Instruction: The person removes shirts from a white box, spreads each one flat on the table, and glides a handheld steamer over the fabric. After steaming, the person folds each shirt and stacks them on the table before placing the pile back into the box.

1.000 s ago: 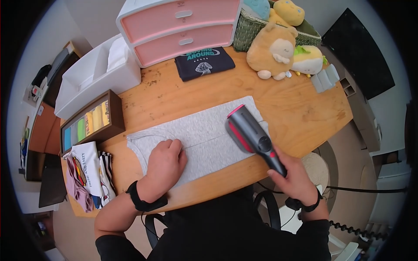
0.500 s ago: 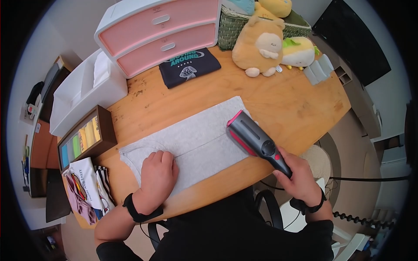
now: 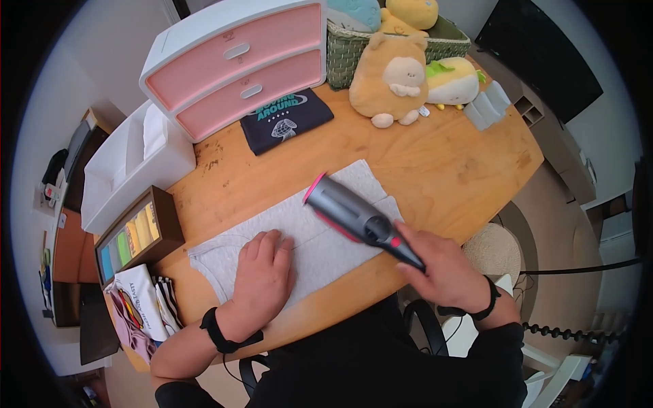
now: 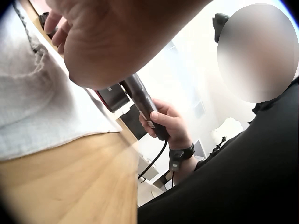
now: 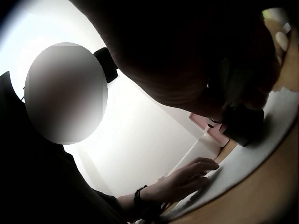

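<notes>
A light grey garment (image 3: 340, 262), folded into a long strip with its neckline at the left, lies on the wooden table. My right hand (image 3: 442, 268) grips the handle of a dark grey handheld garment steamer (image 3: 343, 207) with pink trim. The steamer's head lies over the middle of the garment, and the left wrist view shows the fingers wrapped round its handle (image 4: 145, 102). My left hand (image 3: 262, 279) rests on the garment near the neckline, palm down with fingers slightly bent, to the left of the steamer. In the right wrist view the steamer is mostly dark.
Behind the garment lies a folded dark T-shirt (image 3: 289, 121), in front of a pink-drawer cabinet (image 3: 235, 68). Plush toys (image 3: 388, 81) and a woven basket (image 3: 343, 58) stand at the back right. To the left are a white bin (image 3: 139, 166), a brown box (image 3: 166, 228) and folded clothes (image 3: 146, 299).
My right hand has moved the steamer leftward over the garment, from its right end to the middle. The fingers of my left hand have straightened somewhat. The head view has shifted.
</notes>
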A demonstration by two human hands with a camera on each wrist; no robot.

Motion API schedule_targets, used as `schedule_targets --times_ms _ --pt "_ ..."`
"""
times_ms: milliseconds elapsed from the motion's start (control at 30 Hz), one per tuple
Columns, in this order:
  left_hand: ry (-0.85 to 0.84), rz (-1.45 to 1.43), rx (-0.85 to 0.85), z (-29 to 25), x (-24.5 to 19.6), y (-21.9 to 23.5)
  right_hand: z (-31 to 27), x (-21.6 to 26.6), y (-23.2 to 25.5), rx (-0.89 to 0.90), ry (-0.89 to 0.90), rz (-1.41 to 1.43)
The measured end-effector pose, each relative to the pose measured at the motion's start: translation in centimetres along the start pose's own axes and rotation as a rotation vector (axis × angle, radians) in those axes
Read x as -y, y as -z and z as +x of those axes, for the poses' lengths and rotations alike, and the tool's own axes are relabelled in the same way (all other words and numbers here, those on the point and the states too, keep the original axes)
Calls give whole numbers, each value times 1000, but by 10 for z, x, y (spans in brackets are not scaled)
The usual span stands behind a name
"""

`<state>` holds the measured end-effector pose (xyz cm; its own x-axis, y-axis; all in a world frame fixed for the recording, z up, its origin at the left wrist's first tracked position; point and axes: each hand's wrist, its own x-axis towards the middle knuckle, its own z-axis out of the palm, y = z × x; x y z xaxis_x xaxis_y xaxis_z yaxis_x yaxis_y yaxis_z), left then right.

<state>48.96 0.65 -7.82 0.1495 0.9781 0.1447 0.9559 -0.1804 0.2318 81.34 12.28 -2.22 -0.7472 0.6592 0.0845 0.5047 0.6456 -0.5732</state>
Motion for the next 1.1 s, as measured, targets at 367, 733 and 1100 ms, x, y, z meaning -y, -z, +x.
schedule_targets --times_ms 367,733,1100 --pt "4 -14 146 -8 7 -16 22 -15 32 -76 -270 31" --pt "92 22 138 -2 19 -11 39 6 -9 198 -25 16" --pt "79 1 109 -6 20 -14 37 -21 21 -24 -65 64"
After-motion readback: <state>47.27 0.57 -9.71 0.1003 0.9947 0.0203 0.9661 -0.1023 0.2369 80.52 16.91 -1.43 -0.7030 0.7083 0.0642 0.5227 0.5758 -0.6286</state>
